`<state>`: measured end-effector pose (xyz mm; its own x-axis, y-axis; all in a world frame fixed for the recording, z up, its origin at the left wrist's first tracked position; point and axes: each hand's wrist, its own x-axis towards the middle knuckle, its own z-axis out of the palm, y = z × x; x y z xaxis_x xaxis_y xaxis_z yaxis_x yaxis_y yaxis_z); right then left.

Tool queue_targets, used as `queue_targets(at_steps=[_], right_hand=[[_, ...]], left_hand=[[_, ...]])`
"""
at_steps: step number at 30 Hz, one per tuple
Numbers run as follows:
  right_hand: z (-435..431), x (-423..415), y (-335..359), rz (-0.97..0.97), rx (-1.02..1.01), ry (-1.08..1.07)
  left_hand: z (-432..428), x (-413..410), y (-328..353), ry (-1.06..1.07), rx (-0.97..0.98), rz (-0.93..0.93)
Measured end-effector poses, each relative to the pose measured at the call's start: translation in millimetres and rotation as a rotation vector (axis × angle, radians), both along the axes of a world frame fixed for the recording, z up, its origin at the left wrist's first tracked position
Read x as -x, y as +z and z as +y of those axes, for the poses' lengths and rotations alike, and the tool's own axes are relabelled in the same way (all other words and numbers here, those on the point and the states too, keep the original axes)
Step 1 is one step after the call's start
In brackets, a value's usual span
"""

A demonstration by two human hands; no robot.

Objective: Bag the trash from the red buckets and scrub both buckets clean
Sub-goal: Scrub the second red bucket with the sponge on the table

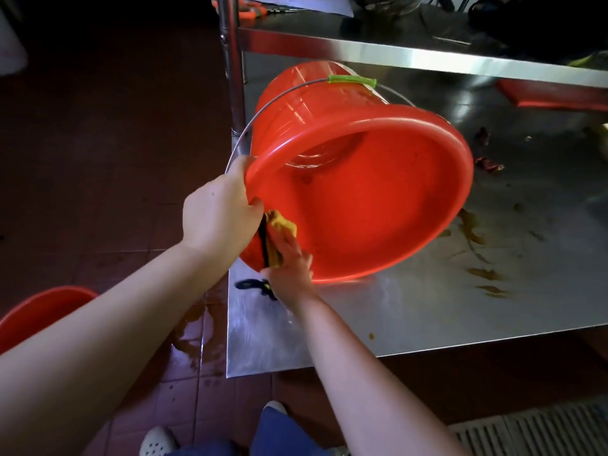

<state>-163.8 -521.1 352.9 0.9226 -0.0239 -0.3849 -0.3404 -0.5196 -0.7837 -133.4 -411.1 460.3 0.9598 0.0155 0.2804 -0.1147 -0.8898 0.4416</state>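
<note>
- The red bucket (378,199) lay tipped on the steel table (427,307).
- The left hand (218,215) grasped its rim.
- The right hand (289,268) clutched a yellow cloth (279,227) against the rim.

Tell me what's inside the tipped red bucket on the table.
The bucket holds no trash, only brownish smears. The right hand holds a yellow cloth at its near rim, hiding that patch.

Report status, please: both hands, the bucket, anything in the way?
Left hand grips rim of tilted red bucket. Right hand holds yellow cloth against the rim. Brown spill on steel table beside it; nothing blocks.
</note>
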Motion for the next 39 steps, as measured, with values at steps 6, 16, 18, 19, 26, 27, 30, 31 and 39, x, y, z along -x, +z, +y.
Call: queue_targets(at_steps=[6, 16, 18, 19, 26, 27, 30, 31, 39], right_hand=[[-55, 1, -5, -0.172, 0.497, 0.363], [-56, -17, -25, -0.120, 0.794, -0.106], [-22, -24, -20, -0.056, 0.423, -0.070], [-6, -27, -14, -0.063, 0.206, -0.053], [-51, -35, -30, -0.302, 0.713, 0.366], [-71, -46, -31, -0.328, 0.887, 0.409], [-105, -83, -22, -0.315, 1.203, 0.325], [-106, -93, -23, -0.310, 1.229, 0.218], [-8, -141, -43, -0.111, 0.343, 0.003]], left_hand=[[7, -5, 14, -0.018, -0.159, -0.081], [3, -7, 5, -0.048, -0.066, -0.275], [2, -6, -1, -0.044, 0.003, -0.306], [2, -6, -2, -0.047, 0.038, -0.303], [21, -6, -2, -0.082, 0.084, -0.229], [22, -6, -3, -0.080, 0.080, -0.236], [23, -10, -6, -0.080, 0.067, -0.261], [23, -12, -7, -0.075, 0.071, -0.266], [12, -28, -15, -0.111, 0.135, -0.392]])
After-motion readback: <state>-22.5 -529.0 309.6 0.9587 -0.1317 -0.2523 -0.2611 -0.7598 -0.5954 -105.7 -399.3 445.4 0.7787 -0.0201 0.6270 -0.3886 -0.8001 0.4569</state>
